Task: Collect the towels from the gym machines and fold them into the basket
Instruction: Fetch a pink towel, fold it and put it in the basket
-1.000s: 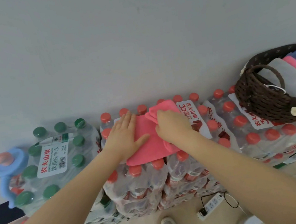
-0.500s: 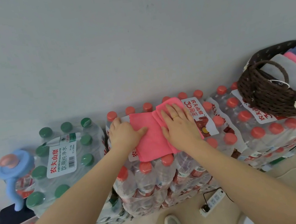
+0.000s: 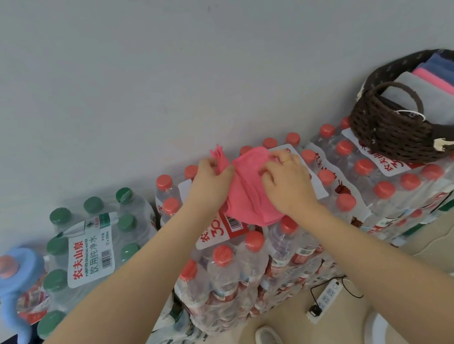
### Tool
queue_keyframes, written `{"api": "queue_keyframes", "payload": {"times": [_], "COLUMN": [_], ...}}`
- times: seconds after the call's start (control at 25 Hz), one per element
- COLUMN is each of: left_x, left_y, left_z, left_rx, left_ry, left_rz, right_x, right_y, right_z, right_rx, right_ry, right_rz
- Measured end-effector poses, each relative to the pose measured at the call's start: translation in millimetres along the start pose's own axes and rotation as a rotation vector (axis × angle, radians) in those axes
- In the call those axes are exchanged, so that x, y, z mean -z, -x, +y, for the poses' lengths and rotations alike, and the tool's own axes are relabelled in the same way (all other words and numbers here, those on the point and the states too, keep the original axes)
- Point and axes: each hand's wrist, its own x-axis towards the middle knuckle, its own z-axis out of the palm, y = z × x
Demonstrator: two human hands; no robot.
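Now both hands [image 3: 212, 184] [image 3: 287, 182] grip pink towel [image 3: 249, 198], bunched, long axis running away toward wall.

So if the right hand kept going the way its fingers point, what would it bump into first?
The right hand points up-left across the pink towel, so it would probably meet the left hand first, though depth is hard to judge.

On the red-capped water bottle packs [image 3: 262, 258], the left hand [image 3: 212, 184] pinches the pink towel [image 3: 249, 198] at its far left corner while the right hand [image 3: 289, 181] grips its right side; the dark woven basket [image 3: 384, 130] holds folded towels [image 3: 449, 91] far right.
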Motion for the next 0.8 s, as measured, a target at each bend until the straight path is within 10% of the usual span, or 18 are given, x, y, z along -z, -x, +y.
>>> {"api": "queue_keyframes", "payload": {"times": [0.2, 0.4, 0.6, 0.8], "left_x": [-48, -64, -45, -34], "left_y": [-3, -15, -15, -21], "left_z": [27, 13, -17, -35], "left_rx": [0.039, 0.085, -0.514, -0.473], "left_ry": [0.208, 0.253, -0.673, -0.892], "left_rz": [-0.216, -0.321, -0.248, -0.364], "right_x": [31, 29, 3, 8], "right_y": [-7, -5, 10, 10], "right_z": [11, 21, 30, 23], "right_rx": [-0.431, -0.266, -0.057, -0.093], "right_ry": [-0.666, -0.417, -0.201, -0.254], "right_rz": [-0.144, -0.2, -0.141, -0.094]}}
